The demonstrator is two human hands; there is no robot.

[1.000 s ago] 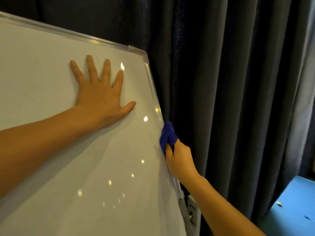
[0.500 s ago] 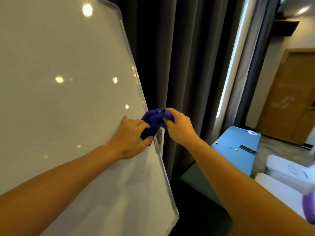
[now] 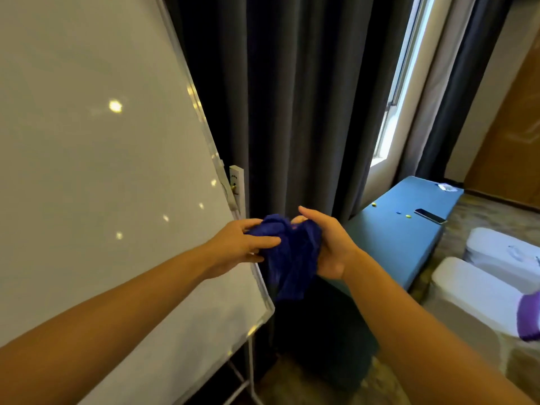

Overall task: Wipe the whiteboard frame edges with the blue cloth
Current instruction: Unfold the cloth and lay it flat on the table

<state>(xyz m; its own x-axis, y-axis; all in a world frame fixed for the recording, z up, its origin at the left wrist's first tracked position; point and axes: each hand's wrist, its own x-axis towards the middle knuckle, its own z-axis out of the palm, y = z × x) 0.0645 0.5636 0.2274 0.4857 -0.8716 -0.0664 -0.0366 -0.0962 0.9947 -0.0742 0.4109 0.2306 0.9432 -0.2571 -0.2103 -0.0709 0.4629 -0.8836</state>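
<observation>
Cloth deep blue; whiteboard white, silver frame; curtain dark grey; table blue.

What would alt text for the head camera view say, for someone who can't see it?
Two bare hands, left hand and right hand, hold a crumpled blue cloth between them beside the right frame edge of a tilted whiteboard. Behind hang dark curtains, with a blue table to the right.

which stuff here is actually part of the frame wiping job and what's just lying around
Part of the job:
blue cloth, held by left hand and right hand
whiteboard frame

Just lying about:
phone on the blue table
small yellow and blue bits on that table
dark curtain
white chairs
</observation>
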